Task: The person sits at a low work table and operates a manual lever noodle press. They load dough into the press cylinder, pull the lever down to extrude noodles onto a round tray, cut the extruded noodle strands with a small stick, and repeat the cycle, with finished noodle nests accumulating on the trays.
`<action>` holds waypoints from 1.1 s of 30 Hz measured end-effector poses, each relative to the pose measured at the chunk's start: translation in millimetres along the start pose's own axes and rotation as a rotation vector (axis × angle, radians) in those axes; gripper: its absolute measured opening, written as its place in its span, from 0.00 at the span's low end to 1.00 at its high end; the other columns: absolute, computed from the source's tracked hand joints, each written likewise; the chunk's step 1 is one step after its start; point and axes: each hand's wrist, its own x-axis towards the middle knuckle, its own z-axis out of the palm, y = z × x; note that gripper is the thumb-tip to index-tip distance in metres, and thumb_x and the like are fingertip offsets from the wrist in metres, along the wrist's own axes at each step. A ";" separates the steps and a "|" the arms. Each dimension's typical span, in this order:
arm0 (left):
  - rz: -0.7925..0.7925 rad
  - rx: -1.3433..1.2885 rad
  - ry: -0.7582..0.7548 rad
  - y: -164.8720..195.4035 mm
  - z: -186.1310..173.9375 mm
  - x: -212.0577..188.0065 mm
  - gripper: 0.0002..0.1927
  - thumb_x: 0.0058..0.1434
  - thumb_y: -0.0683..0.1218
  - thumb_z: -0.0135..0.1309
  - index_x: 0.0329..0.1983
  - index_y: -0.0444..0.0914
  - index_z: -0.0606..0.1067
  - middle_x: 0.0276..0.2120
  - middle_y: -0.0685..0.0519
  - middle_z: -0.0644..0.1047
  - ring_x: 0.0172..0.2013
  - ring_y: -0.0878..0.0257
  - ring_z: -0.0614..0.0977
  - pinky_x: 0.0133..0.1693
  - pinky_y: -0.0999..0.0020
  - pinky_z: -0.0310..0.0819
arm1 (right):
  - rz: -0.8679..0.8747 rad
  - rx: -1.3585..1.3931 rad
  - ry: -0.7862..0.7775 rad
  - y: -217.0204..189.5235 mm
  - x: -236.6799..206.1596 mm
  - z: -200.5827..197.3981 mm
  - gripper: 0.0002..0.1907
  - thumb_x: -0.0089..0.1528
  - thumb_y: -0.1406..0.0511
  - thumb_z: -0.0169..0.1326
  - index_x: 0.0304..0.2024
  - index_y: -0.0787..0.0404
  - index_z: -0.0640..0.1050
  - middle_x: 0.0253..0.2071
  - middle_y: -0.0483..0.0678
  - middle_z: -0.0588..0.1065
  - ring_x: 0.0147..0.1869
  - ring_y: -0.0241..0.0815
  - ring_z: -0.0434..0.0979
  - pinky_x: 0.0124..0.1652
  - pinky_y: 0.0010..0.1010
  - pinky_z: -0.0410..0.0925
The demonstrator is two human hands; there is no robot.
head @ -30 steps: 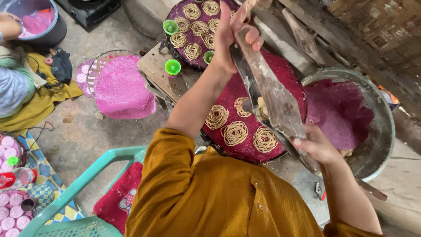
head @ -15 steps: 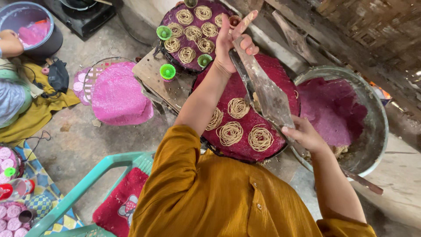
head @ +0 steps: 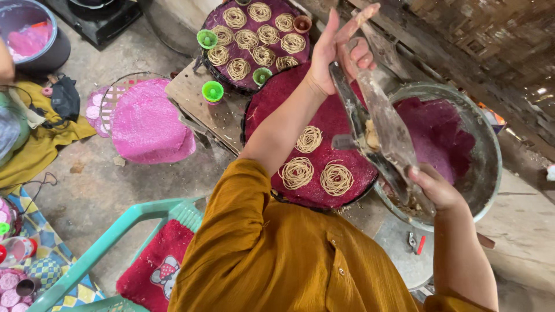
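Left hand (head: 335,55): fingers wrapped around the top end of the press (head: 378,124), thumb side toward camera. Right hand (head: 433,188): fingers closed on the lower end of the same press, down by the basin (head: 485,144) rim. The press is a long two-arm metal tool, held slanted between the near tray (head: 277,98) and the basin. Pale dough (head: 373,136) sits between the arms about midway; the exact seat is hard to tell from this angle.

Near tray has a maroon surface with three noodle coils (head: 315,164) at the edge closest to the person. Far tray (head: 254,26) lies just beyond it, touching or nearly so, full of coils. Green cups (head: 213,91) are on the board left of the near tray. Pink mat (head: 147,124) is further left, well apart from it. Basin with maroon lining is right of the near tray, rims close.
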 end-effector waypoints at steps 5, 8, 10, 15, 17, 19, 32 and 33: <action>-0.004 0.026 0.129 -17.8 -22.9 -0.9 0.41 0.67 0.74 0.36 0.75 0.48 0.60 0.19 0.56 0.63 0.26 0.58 0.71 0.41 0.55 0.73 | 0.110 -0.004 0.077 8.5 -2.6 6.2 0.39 0.57 0.45 0.58 0.52 0.74 0.79 0.42 0.59 0.82 0.44 0.50 0.83 0.46 0.39 0.72; 0.002 0.007 0.138 -28.8 -23.5 -1.8 0.39 0.68 0.74 0.36 0.73 0.48 0.62 0.19 0.57 0.61 0.25 0.58 0.70 0.40 0.56 0.72 | 0.050 -0.206 0.122 4.0 -17.5 -2.0 0.36 0.56 0.45 0.58 0.47 0.72 0.82 0.38 0.56 0.84 0.42 0.46 0.83 0.45 0.35 0.73; 0.009 0.026 0.108 -29.5 -19.8 2.9 0.39 0.69 0.74 0.35 0.73 0.47 0.64 0.19 0.57 0.61 0.24 0.58 0.70 0.40 0.56 0.72 | 0.049 -0.382 0.195 -3.9 -21.2 -9.7 0.34 0.56 0.46 0.59 0.44 0.72 0.84 0.36 0.56 0.83 0.39 0.45 0.82 0.41 0.38 0.73; 0.074 0.014 0.112 -1.9 -8.0 12.6 0.37 0.68 0.74 0.33 0.67 0.45 0.64 0.17 0.55 0.63 0.21 0.57 0.69 0.37 0.53 0.71 | -0.001 -0.256 0.184 -4.4 -13.9 4.7 0.33 0.56 0.48 0.62 0.44 0.73 0.83 0.36 0.54 0.82 0.38 0.43 0.79 0.39 0.36 0.72; 0.070 0.044 0.061 -0.1 -4.2 5.3 0.37 0.69 0.74 0.33 0.69 0.46 0.64 0.17 0.55 0.63 0.21 0.57 0.70 0.37 0.54 0.71 | -0.005 -0.287 0.164 -1.9 -18.5 13.8 0.31 0.56 0.49 0.62 0.43 0.73 0.84 0.34 0.53 0.83 0.38 0.41 0.80 0.39 0.34 0.72; 0.065 0.058 0.011 -9.4 -1.8 -9.6 0.38 0.70 0.74 0.33 0.73 0.47 0.65 0.17 0.56 0.64 0.22 0.59 0.70 0.37 0.56 0.70 | 0.014 -0.368 0.194 -3.4 -29.8 17.6 0.29 0.55 0.51 0.61 0.44 0.70 0.84 0.34 0.50 0.83 0.39 0.39 0.80 0.40 0.31 0.71; 0.079 0.046 0.054 14.6 -8.4 -18.8 0.40 0.69 0.75 0.29 0.72 0.48 0.63 0.16 0.57 0.64 0.19 0.60 0.69 0.36 0.57 0.71 | 0.004 -0.312 0.211 -17.7 -10.9 46.3 0.26 0.55 0.54 0.64 0.43 0.70 0.84 0.32 0.50 0.82 0.36 0.38 0.78 0.38 0.33 0.70; 0.072 0.051 0.041 9.6 -10.1 -26.2 0.40 0.70 0.75 0.29 0.73 0.48 0.63 0.16 0.58 0.64 0.19 0.60 0.70 0.36 0.57 0.71 | 0.014 -0.294 0.190 -11.7 -13.4 47.7 0.26 0.54 0.54 0.64 0.43 0.69 0.84 0.31 0.50 0.82 0.36 0.38 0.79 0.38 0.33 0.71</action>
